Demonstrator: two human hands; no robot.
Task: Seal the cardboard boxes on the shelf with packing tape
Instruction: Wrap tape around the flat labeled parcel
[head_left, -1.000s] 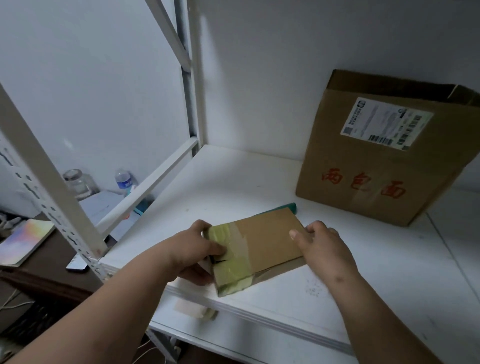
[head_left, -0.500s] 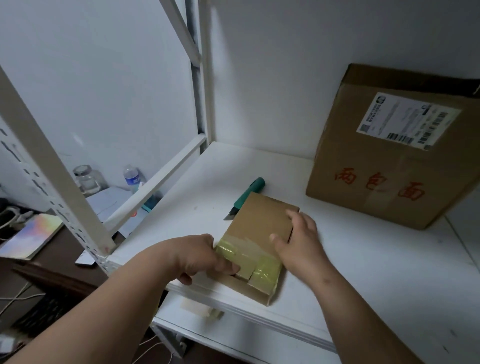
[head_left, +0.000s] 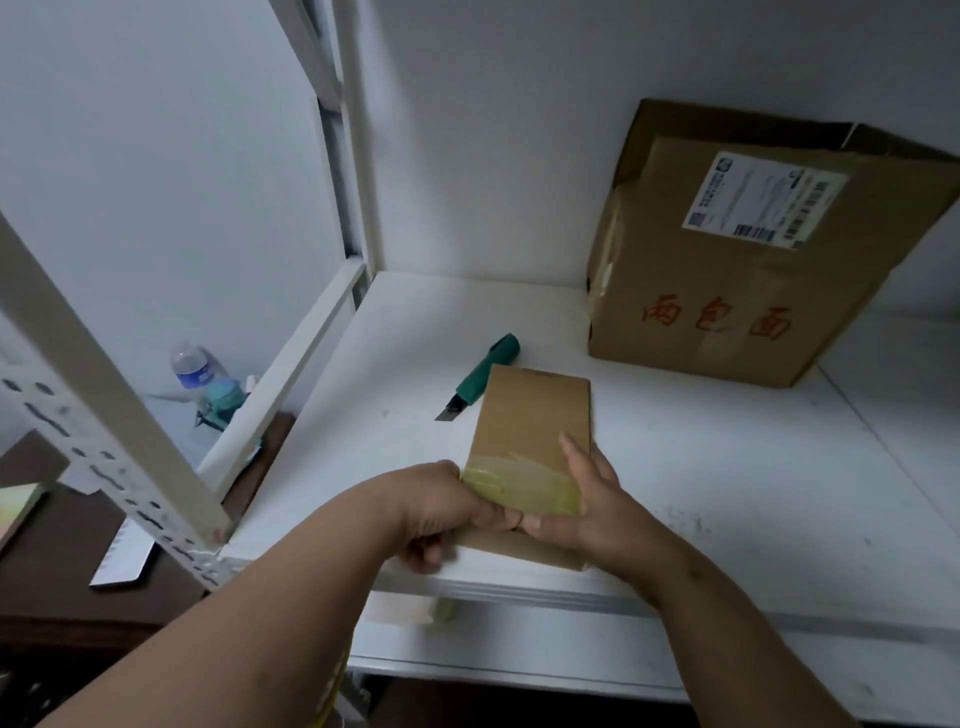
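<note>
A small flat cardboard box (head_left: 532, 415) lies at the front edge of the white shelf (head_left: 727, 493), its long side pointing away from me. Yellowish packing tape (head_left: 524, 486) crosses its near end. My left hand (head_left: 441, 512) grips the box's near left corner, thumb on the tape. My right hand (head_left: 587, 499) lies over the near right part with fingers laid flat on the tape and box. A big cardboard box (head_left: 753, 270) with a shipping label and red characters stands at the back right.
A green utility knife (head_left: 483, 382) with its blade out lies just behind the small box's far left corner. White shelf posts (head_left: 104, 415) rise at left. Beyond them, a water bottle (head_left: 195, 366) stands on a lower surface.
The small box has been turned so its long side points away from me. Both hands have come together at its taped near end. The knife has come into full view.
</note>
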